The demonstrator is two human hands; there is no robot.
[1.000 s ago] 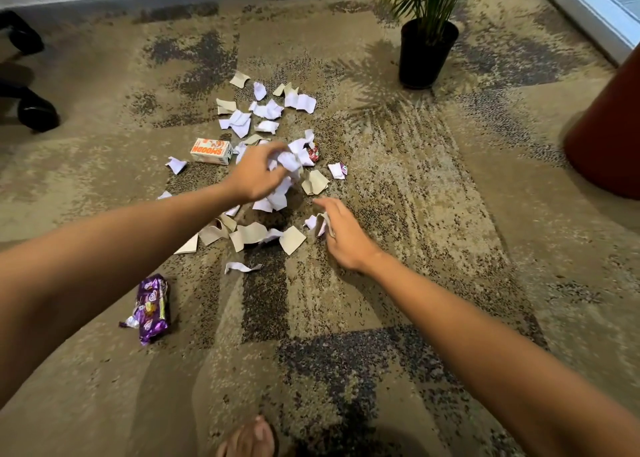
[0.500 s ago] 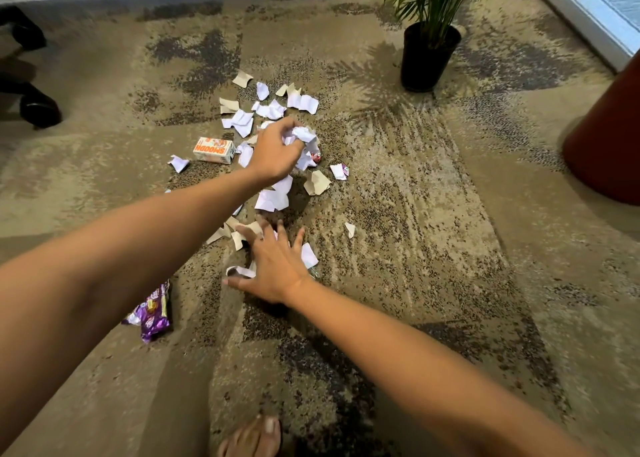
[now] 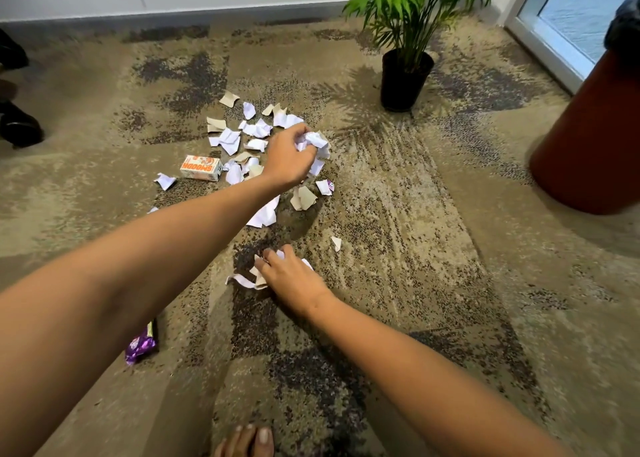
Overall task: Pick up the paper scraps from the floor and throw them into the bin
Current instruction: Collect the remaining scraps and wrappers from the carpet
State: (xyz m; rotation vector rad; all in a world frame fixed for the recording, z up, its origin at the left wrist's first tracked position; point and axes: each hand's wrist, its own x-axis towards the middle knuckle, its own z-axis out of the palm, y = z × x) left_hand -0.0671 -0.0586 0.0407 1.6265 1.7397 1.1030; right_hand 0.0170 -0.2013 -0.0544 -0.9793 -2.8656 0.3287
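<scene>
White and tan paper scraps (image 3: 257, 130) lie scattered, crumpled, on the carpet (some bunched in hands), red-brown bin (image 3: 588, 152) well right.

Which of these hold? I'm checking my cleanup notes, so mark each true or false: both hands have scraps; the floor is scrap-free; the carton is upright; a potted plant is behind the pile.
1. Left hand and right hand both grip paper scraps. True.
2. The floor is scrap-free. False: many scraps still lie on the carpet.
3. The carton stands upright. False: it lies flat.
4. A potted plant stands beyond the pile. True.
</scene>
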